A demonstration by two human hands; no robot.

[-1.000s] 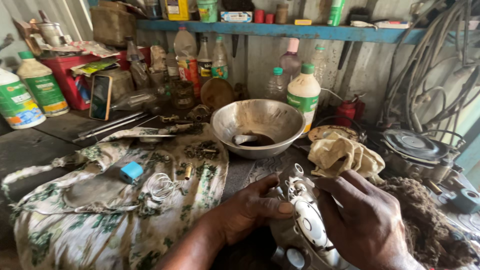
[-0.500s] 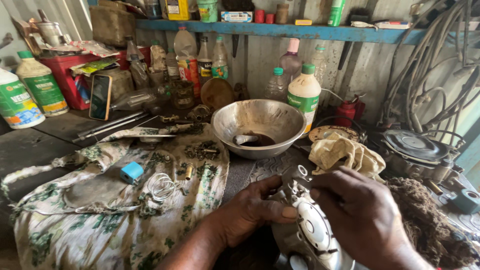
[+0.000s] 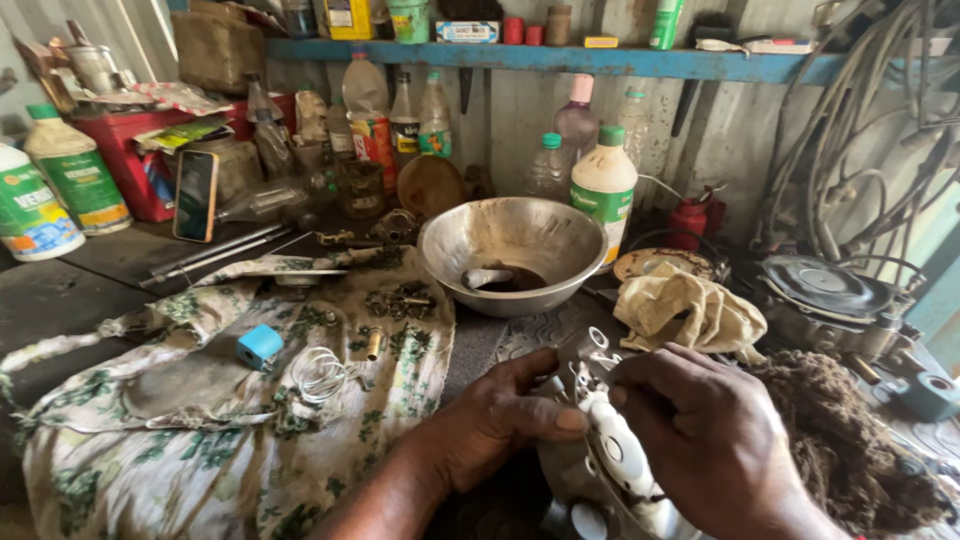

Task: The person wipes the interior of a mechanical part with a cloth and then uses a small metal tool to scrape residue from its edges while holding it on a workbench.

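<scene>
a floral cloth [image 3: 230,420] covered the bench, keeping small parts together beside a steel bowl [image 3: 515,250]. the left hand [image 3: 495,420] clasped the metal engine part [image 3: 610,440] steady at the bench's near edge; the right hand [image 3: 715,440] pinched its top.

Soft daylight from the right, dim shadowed corners, sharp focus mid-frame, wide-angle bending at the edges.

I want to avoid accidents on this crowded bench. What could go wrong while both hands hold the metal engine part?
The metal engine part sits at the bench edge, gripped only by the left hand and right hand; it could slip off. The small screws lie loose on the flowered cloth and might roll away. The steel bowl holds dark liquid close by; a bump may spill it.
</scene>
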